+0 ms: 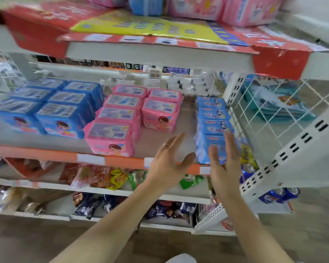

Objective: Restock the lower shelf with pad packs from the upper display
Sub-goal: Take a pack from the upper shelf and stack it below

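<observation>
Presently both hands are released, fingers straight, palms facing each other at lower centre: left hand (166, 164), right hand (225, 164). Light-blue plastic pad packs (214, 126) sit in a row on the orange-edged middle shelf (122, 161), just behind the right hand.

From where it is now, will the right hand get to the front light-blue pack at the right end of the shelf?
Probably yes. The right hand is open right in front of that front light-blue pack, nothing between them; the wire divider stands just to its right.
</observation>
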The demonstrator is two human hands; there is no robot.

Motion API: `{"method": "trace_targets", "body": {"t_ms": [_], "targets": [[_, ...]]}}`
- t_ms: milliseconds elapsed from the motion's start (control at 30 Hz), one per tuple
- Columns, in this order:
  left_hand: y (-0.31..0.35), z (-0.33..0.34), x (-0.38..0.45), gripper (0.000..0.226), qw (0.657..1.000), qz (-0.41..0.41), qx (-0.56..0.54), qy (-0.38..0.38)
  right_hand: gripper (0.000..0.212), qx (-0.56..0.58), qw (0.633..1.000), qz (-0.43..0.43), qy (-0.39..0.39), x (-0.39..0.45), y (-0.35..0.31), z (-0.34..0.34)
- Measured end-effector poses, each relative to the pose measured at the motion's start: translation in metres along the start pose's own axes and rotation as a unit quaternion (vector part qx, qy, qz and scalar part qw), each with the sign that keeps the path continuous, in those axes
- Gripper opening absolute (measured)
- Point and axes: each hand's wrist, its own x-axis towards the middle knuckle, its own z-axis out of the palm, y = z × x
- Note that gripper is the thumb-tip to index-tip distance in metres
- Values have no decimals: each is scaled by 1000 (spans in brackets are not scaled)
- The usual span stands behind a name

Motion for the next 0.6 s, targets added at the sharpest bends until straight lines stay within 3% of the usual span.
{"method": "trace_targets", "body": {"t_ms": [100, 200, 333, 600], "targets": [[-9, -44, -31, 66, 998, 49, 37, 25, 59, -16, 997, -47, -51, -20, -43, 21], [-25, -89, -63, 66, 990, 79, 88, 73, 64, -27, 993, -64, -100, -43, -79, 45], [-52, -134, -96, 65, 978, 107, 110, 140, 66, -56, 981, -139, -121, -71, -112, 73], [-75, -203, -131, 63, 942, 209, 173, 199, 71, -123, 963, -216, -107, -110, -169, 105]]}}
